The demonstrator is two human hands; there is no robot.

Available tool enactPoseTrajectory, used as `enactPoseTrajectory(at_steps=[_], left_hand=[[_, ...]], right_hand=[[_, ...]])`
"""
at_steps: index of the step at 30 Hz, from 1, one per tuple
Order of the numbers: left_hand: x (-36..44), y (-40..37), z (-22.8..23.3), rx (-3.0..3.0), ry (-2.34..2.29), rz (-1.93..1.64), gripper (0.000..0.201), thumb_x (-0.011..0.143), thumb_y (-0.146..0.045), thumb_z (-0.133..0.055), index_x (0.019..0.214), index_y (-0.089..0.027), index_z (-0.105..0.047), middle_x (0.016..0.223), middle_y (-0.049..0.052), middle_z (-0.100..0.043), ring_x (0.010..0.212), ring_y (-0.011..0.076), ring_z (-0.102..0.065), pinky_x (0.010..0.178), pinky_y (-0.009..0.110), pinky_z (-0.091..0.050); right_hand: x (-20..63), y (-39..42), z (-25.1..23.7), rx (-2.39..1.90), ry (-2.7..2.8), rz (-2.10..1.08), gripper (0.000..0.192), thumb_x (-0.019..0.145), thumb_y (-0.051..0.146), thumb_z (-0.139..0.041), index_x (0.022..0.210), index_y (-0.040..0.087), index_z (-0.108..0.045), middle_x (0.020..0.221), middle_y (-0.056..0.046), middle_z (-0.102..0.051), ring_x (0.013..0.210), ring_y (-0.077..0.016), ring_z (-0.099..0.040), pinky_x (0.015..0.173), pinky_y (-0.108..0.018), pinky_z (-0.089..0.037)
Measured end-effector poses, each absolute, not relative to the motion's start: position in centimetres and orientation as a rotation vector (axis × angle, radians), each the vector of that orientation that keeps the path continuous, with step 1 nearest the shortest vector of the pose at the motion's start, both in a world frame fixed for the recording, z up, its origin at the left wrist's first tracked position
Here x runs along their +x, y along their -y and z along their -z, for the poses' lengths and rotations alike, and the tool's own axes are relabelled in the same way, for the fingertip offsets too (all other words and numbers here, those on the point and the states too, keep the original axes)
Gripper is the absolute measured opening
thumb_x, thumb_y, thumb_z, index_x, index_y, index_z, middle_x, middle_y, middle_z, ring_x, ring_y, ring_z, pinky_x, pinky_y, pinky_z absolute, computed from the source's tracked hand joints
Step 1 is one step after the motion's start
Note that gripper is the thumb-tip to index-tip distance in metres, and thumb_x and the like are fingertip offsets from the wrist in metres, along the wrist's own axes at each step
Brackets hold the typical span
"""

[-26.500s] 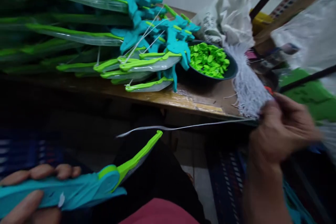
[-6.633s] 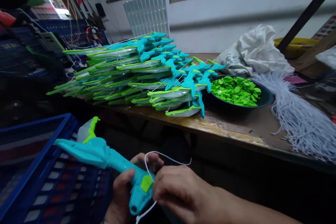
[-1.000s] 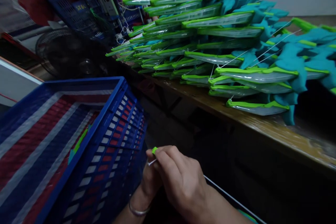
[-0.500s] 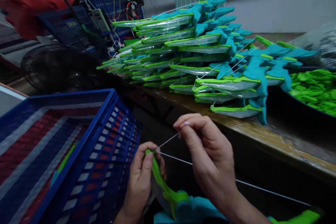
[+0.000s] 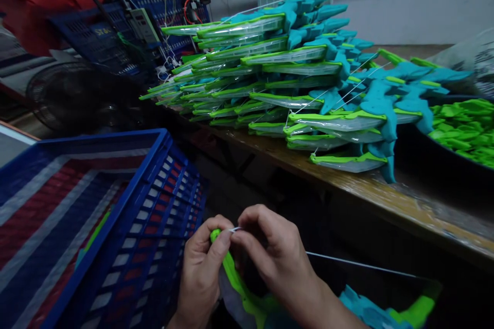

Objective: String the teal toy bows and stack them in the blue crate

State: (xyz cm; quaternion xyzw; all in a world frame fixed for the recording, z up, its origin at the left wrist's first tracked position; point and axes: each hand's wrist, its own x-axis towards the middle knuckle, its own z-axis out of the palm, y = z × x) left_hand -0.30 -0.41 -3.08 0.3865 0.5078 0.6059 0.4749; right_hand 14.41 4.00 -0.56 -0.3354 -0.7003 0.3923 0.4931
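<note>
Left hand [image 5: 203,267] clamped on light, stiff toy bow's [image 5: 235,280] green tip; right hand [image 5: 270,257] pinching thin, limp white string [image 5: 358,265] there — likely slippery, best gripped close to the tip.

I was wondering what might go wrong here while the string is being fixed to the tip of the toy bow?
The white string looks taut between the bow's two ends, so it may slip from the right hand before it catches on the green tip held by the left hand. The tall stack of bows overhangs the table edge and could slide off.
</note>
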Motion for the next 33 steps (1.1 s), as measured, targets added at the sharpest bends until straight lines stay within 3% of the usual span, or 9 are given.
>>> enactPoseTrajectory(at_steps=[4,12,18,21,25,33], left_hand=[[-0.6,0.5,3.2,0.980,-1.178,-1.431,0.021,0.093,-0.039,-0.069,0.085,-0.020,-0.068,0.074,-0.001,-0.056,0.058,0.0102,-0.054,0.053,0.018,-0.046],[-0.4,0.3,3.1,0.824,-1.168,-1.454,0.028,0.083,-0.041,-0.080,0.080,-0.018,-0.066,0.066,-0.003,-0.055,0.046,0.0104,-0.054,0.042,0.018,-0.046],[-0.1,-0.1,3.1,0.736,-1.257,-1.446,0.035,0.080,-0.045,-0.083,0.075,-0.017,-0.062,0.061,-0.004,-0.053,0.046,0.0087,-0.050,0.045,0.016,-0.043],[-0.1,-0.2,3.0,0.719,-1.245,-1.421,0.034,0.083,-0.046,-0.080,0.076,-0.017,-0.063,0.060,-0.004,-0.052,0.048,0.0082,-0.049,0.046,0.015,-0.042],[-0.3,-0.5,2.8,0.779,-1.134,-1.372,0.033,0.084,-0.046,-0.079,0.076,-0.018,-0.065,0.062,-0.003,-0.053,0.051,0.0084,-0.049,0.048,0.015,-0.041],[-0.5,-0.8,3.2,0.731,-1.180,-1.411,0.038,0.075,-0.049,-0.087,0.078,-0.016,-0.070,0.063,-0.002,-0.052,0.057,0.0087,-0.048,0.053,0.016,-0.041]], right_hand=[[14.3,-4.2,0.9,-0.814,1.687,-1.006,0.011,0.096,0.018,-0.067,0.085,0.019,-0.063,0.078,0.002,-0.062,0.070,-0.0105,-0.060,0.063,-0.020,-0.045],[14.0,-4.0,1.7,-0.791,1.858,-0.695,0.020,0.104,0.022,-0.054,0.085,0.017,-0.056,0.079,-0.002,-0.059,0.072,-0.0134,-0.054,0.064,-0.024,-0.041],[13.6,-3.5,1.6,-0.785,1.912,-0.513,0.024,0.105,0.017,-0.048,0.080,0.017,-0.052,0.076,-0.003,-0.056,0.069,-0.0144,-0.051,0.061,-0.025,-0.040],[14.0,-3.3,1.2,-0.746,1.916,-0.613,0.022,0.104,0.013,-0.044,0.087,0.016,-0.056,0.081,-0.005,-0.057,0.071,-0.0145,-0.052,0.061,-0.025,-0.043],[14.6,-3.8,0.9,-0.637,1.832,-0.775,0.016,0.102,0.009,-0.045,0.098,0.017,-0.059,0.101,-0.008,-0.062,0.087,-0.0154,-0.059,0.074,-0.026,-0.050],[14.2,-4.6,1.2,-0.562,1.753,-0.927,0.010,0.102,0.011,-0.048,0.098,0.020,-0.051,0.088,-0.001,-0.056,0.078,-0.0115,-0.054,0.072,-0.024,-0.046]])
